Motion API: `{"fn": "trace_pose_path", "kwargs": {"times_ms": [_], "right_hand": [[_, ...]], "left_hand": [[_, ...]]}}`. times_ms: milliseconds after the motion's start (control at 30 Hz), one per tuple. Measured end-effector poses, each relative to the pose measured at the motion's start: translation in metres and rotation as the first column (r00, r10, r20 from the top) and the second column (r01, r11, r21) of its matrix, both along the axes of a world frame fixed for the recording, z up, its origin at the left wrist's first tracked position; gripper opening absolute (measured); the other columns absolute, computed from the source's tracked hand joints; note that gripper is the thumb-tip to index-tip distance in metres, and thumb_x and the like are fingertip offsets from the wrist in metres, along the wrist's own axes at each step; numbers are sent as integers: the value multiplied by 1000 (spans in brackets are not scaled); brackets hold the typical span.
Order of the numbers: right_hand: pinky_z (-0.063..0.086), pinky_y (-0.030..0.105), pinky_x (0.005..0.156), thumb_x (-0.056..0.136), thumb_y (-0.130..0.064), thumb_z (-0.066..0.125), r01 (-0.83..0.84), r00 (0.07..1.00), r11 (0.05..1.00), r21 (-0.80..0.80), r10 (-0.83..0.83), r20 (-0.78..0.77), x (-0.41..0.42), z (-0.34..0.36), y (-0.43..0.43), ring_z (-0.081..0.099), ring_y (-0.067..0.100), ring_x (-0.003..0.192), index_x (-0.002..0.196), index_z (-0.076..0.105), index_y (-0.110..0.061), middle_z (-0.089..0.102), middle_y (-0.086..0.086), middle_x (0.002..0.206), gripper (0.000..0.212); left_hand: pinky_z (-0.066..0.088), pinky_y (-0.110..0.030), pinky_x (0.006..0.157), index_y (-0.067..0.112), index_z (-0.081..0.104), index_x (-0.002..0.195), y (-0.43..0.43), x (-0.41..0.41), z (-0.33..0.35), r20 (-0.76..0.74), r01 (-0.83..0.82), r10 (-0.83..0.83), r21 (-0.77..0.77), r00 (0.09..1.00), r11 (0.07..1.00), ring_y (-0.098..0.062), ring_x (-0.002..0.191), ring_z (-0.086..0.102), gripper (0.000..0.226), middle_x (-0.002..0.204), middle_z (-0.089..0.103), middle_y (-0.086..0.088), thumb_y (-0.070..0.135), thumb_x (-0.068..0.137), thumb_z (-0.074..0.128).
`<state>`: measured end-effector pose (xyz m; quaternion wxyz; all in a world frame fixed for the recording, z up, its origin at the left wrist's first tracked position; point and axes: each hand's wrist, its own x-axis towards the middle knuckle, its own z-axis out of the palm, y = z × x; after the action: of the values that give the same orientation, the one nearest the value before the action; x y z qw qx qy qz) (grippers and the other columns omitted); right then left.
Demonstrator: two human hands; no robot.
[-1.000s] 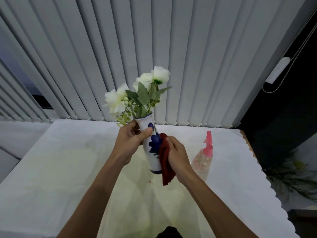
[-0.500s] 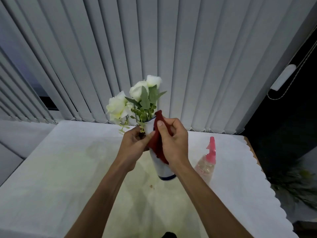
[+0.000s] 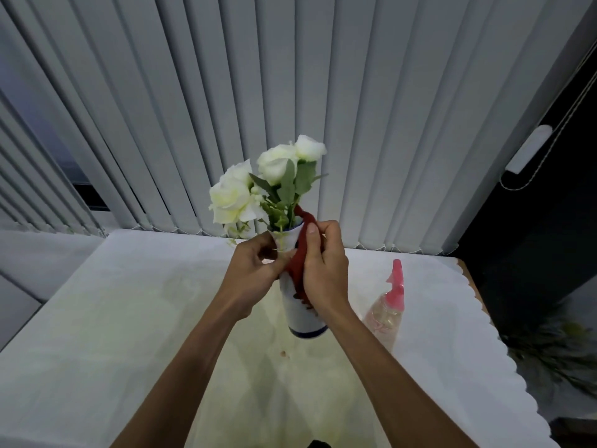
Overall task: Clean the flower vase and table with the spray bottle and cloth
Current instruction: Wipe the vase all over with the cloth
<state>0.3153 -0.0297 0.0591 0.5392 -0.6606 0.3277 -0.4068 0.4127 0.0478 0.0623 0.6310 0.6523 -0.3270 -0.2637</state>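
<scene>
Your left hand (image 3: 255, 270) grips the flower vase (image 3: 302, 315) at its neck, lifted above the table (image 3: 97, 318). Your right hand (image 3: 323, 270) presses the red cloth (image 3: 298, 263) there; the vase's long axis runs downward from both grips, unwiped below.

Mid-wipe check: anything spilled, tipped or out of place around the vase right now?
No spill or damage shows. The vase is held tilted above the table, left hand at its neck, right hand pressing the red cloth on it. One small brownish speck lies beneath it. The spray bottle stands upright.
</scene>
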Motion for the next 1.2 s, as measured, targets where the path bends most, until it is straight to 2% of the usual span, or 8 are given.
{"fn": "trace_pose_path", "kwargs": {"times_ms": [167,267,567,700,833,967,1067,1200], "right_hand": [[52,37,77,84,-50,55,-147,983,934,325,176,-60,-8,-26,-25,64,22,79,69,62,-23,70,9,79,32],[55,25,65,102,-25,52,-96,985,851,517,158,-77,-25,-49,-20,65,19,73,70,66,-22,72,-1,73,34],[49,21,68,111,-43,30,-10,991,997,72,19,-132,-16,-10,0,65,6,80,107,58,-24,68,-9,86,34],[61,43,89,108,-49,34,14,989,854,521,63,-132,-35,-50,-4,76,25,97,112,73,-24,80,7,107,47],[63,36,70,109,-44,39,-26,995,667,745,91,-47,-48,-62,2,81,22,83,117,72,-14,83,10,102,45],[61,30,64,110,-29,43,131,981,781,611,-11,-195,-45,-64,10,77,17,78,112,67,-9,77,16,104,30],[58,42,82,109,-29,39,282,935,848,449,-139,-326,-42,-75,14,70,26,92,100,63,-12,72,12,101,31],[44,30,71,112,-26,33,251,923,938,241,-156,-351,-42,-63,21,63,20,85,106,59,-21,65,-3,91,27]], "left_hand": [[61,-49,88,15,75,105,3,6,14,-47,50,-52,-41,998,998,-36,106,72,22,105,79,-11,5,86,76],[64,-39,76,9,73,107,4,16,20,-121,28,-40,-98,992,995,-28,94,72,20,100,78,-9,1,89,70],[60,-39,87,17,74,110,-6,-1,5,-63,96,-102,-90,993,991,-22,100,71,27,106,79,-7,3,87,74],[60,-42,90,11,73,112,-7,7,12,-133,134,-149,-119,980,984,-23,99,71,30,105,77,-10,7,82,75],[60,-35,81,6,71,96,-3,9,2,-318,183,-233,-180,919,966,-19,87,73,17,90,78,-4,9,79,69],[57,-34,92,14,67,91,-1,6,-10,-185,171,-171,-13,968,985,-19,95,69,11,92,76,1,24,90,69],[56,-34,87,21,65,96,2,2,-18,80,42,-65,263,995,964,-17,95,71,46,95,74,4,60,75,77],[62,-50,85,9,68,102,8,4,-19,-36,-20,29,229,999,973,-28,93,76,70,95,77,-10,63,61,84]]}}
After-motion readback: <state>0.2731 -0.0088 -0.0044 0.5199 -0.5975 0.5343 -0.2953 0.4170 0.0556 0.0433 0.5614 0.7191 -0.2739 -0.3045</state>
